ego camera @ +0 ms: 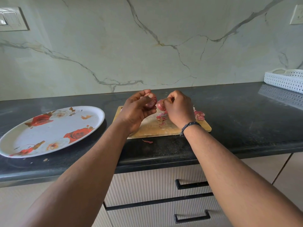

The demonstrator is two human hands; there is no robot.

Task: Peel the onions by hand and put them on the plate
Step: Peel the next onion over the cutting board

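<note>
The left hand [138,108] is curled closed around a reddish onion [151,101], thumb laid across its front and fingers wrapped behind, so that only part of the bulb shows past the thumb. It holds the onion lifted above the far left part of a wooden cutting board [161,126]. The right hand [178,108] is closed into a loose fist just beside it, fingertips pinched together near the thumb; they seem to grip a thin scrap of skin, though what is between them is too small to tell for sure. A second onion [161,105] shows in the gap between the two hands, low near the board, partly hidden by the right hand. Both forearms reach forward from the bottom corners and converge over the board, wrists slightly bent, the left palm turned inward and the back of the right hand facing the camera. A dark cord bracelet [190,126] circles the right wrist. Pink onion peels [199,115] lie scattered on the board, and one scrap [147,141] lies on the dark counter [237,122] in front of it. To the left on the counter sits an oval plate [41,133] printed with roses, with no onions on it.
</note>
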